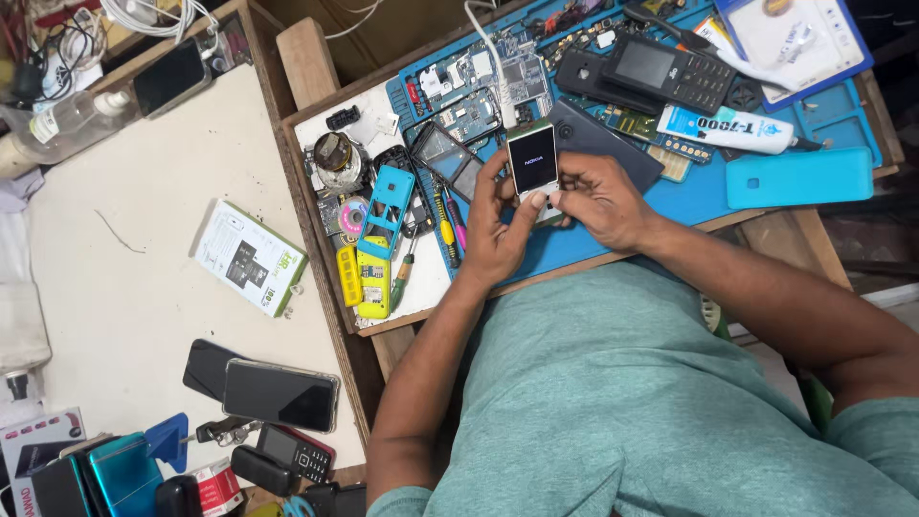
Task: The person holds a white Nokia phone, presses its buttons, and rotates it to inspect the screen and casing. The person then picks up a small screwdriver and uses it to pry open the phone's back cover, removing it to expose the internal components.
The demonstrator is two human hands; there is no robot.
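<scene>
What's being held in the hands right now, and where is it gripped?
A small white phone with a lit screen: left hand grips its left edge, right hand its lower right side.

Blue work mat (689,196), silver phone (533,163) with dark screen, yellow phone housing (373,280), teal shirt (632,402)

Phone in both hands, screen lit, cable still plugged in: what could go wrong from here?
1. The white cable runs taut-looking from the phone top; tilting the phone may strain the plug or yank it out.
2. Both hands, left and right, pinch only the edges above the blue mat; a slip could drop it on bare circuit boards.
3. Screwdrivers lie under the left wrist and could get knocked off.
</scene>
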